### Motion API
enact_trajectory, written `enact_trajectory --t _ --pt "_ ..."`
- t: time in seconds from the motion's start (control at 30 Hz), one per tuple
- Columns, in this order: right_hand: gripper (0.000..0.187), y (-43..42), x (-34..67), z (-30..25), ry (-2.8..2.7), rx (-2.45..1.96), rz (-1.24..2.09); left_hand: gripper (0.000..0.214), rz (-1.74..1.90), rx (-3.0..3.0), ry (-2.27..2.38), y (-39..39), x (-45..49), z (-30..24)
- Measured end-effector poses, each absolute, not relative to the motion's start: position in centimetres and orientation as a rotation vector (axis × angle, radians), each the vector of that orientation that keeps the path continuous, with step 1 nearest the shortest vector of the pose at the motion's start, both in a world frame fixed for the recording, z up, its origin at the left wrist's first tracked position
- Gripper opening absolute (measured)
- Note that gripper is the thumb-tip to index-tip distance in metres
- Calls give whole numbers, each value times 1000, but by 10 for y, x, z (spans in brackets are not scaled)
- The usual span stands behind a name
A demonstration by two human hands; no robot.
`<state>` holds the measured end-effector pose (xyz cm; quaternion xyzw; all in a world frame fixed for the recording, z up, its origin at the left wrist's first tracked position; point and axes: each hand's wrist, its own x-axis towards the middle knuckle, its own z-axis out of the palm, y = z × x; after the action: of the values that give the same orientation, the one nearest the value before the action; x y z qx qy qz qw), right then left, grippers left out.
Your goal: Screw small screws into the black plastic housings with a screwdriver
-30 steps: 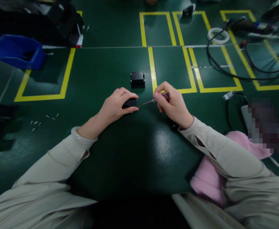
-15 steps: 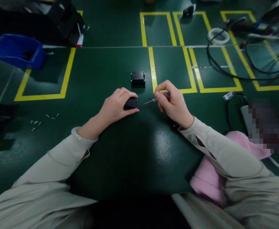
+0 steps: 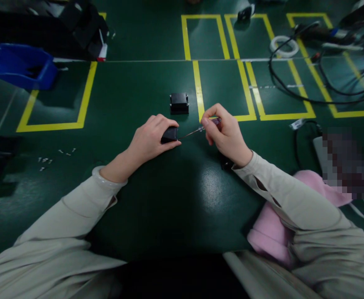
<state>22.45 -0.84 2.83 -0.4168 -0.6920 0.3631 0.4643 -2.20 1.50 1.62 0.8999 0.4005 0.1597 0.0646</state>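
Pinching a black block point(image 3: 169, 135) at the green counter point(image 3: 132, 95), the left hand point(image 3: 148, 137) parts its fingers point(image 3: 170, 123) to the block's width; the right hand point(image 3: 227, 132) curls tightly round a screwdriver point(image 3: 201, 129); a blue bin point(image 3: 47, 72) stands far left.

Black block point(image 3: 169, 135) (partly hidden) with slanted screwdriver point(image 3: 199, 130) at its right end

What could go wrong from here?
1. The screwdriver in the right hand points close by the left hand's thumb; a slip might jab it.
2. Only the left hand grips the held black block, so it might twist.
3. Loose small screws on the table might get scattered.
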Motion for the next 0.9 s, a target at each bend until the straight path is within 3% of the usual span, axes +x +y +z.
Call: enact_trajectory --t 0.27,0.43,0.57,0.9 --pt "2 -8 225 27 -1683 -964 903 42 471 2706 1218 15 -21 16" --pt "14 -8 225 30 -1709 -999 901 42 469 2694 1219 15 -21 17" --pt "1 -9 224 28 -1695 -973 910 43 478 2704 1220 15 -21 16" --pt "15 -9 225 30 -1712 -1016 888 43 485 2715 1209 16 -21 16"
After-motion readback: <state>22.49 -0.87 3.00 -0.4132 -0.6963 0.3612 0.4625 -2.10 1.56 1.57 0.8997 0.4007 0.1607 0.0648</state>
